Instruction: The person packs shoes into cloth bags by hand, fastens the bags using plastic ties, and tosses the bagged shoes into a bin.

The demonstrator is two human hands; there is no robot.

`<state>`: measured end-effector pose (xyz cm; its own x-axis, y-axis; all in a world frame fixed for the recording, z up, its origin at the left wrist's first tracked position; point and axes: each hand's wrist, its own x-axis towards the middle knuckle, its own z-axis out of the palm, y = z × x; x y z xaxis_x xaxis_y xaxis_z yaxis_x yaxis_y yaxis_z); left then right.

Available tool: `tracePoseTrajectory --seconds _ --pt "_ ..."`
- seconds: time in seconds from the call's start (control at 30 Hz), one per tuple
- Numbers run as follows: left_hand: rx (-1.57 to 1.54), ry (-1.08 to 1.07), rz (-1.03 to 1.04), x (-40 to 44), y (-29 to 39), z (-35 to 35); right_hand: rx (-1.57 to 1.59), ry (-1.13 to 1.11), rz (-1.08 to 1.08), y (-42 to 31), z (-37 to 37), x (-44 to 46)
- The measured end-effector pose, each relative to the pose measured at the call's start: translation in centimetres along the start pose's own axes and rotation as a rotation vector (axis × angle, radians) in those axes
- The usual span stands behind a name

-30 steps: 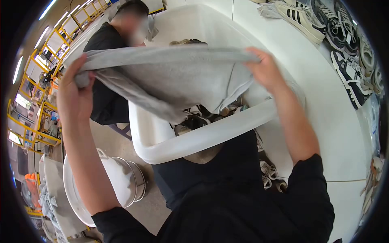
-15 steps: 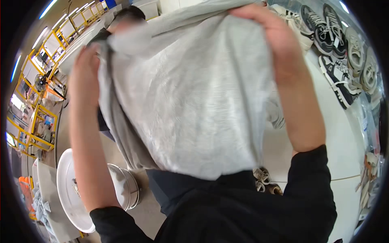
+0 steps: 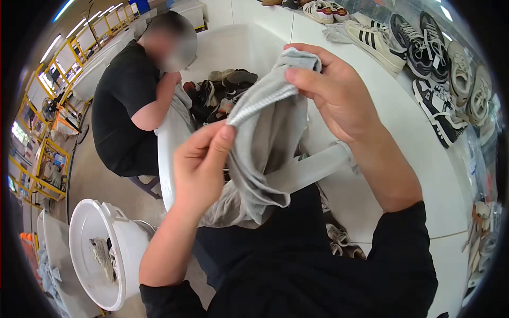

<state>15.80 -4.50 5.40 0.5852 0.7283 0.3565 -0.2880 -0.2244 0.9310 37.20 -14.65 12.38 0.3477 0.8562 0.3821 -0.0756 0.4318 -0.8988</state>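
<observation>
Right of my right fingers [image 3: 303,80], I can pass over the bare middle of the white surface [image 3: 442,177], up to the sneakers [image 3: 439,112] lining its outer edge. Ahead, grey cloth [image 3: 268,119] hangs between me and the tub [image 3: 165,172]; a seated co-worker [image 3: 122,111] crowds its left edge.

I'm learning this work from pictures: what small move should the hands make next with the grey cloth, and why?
Probably spread the left hand and right hand slightly to open out the grey cloth: both pinch its edge between thumb and fingers, yet the rest hangs below in loose folds.
</observation>
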Motion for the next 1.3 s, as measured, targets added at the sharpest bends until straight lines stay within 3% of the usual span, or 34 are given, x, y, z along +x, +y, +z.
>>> tracePoseTrajectory --seconds 0.17,0.33,0.43,0.47,0.6,0.7,0.73,0.83,0.97,1.0,1.13,1.17,1.23,1.3 --pt "-0.566 -0.167 -0.309 1.7 2.1 -2.1 -0.260 0.070 -0.068 0.0 -2.3 -1.1" --pt "-0.495 -0.260 -0.395 1.9 3.1 -3.3 -0.447 0.132 -0.091 -0.2 -4.3 -1.2" --pt "-0.322 -0.269 -0.357 1.8 3.3 -3.5 -0.551 0.133 -0.159 -0.8 -4.4 -1.3" --pt "-0.118 -0.242 -0.331 1.8 3.3 -3.7 -0.604 0.128 -0.195 -0.9 -4.0 -1.3" --pt "0.516 -0.127 0.212 0.8 2.5 -2.5 -0.717 0.081 -0.357 -1.2 -3.5 -0.9" --pt "0.747 -0.066 0.252 0.9 2.3 -3.9 -0.645 0.041 -0.395 -2.5 -2.9 -0.3" --pt "0.605 0.005 0.114 0.8 2.8 -3.5 -0.653 0.053 -0.442 -2.8 -2.7 -0.1" --pt "0.632 -0.129 -0.013 0.1 2.5 -5.7 -0.785 -0.026 -0.436 -4.5 -3.7 -0.1" --pt "0.744 -0.102 -0.163 -1.8 0.8 -7.1 -0.790 0.166 -0.452 -4.9 -3.7 0.8" --pt "0.824 -0.083 -0.111 -2.3 -0.7 -7.8 -0.844 0.236 -0.462 -5.0 -3.5 1.1" --pt "0.965 -0.153 -0.430 -3.0 -3.4 -12.2 -0.839 0.232 -0.620 -4.5 -2.5 2.6" --pt "1.040 -0.215 -0.424 -2.7 -3.8 -14.5 -0.865 0.240 -0.590 -4.2 -2.4 3.3" --pt "0.977 -0.087 -0.515 -1.4 -1.5 -17.7 -0.917 0.255 -0.528 -3.7 -1.9 4.4" --pt "0.973 0.279 -0.400 0.5 0.5 -22.6 -0.954 0.259 -0.603 -3.2 -1.6 6.4"
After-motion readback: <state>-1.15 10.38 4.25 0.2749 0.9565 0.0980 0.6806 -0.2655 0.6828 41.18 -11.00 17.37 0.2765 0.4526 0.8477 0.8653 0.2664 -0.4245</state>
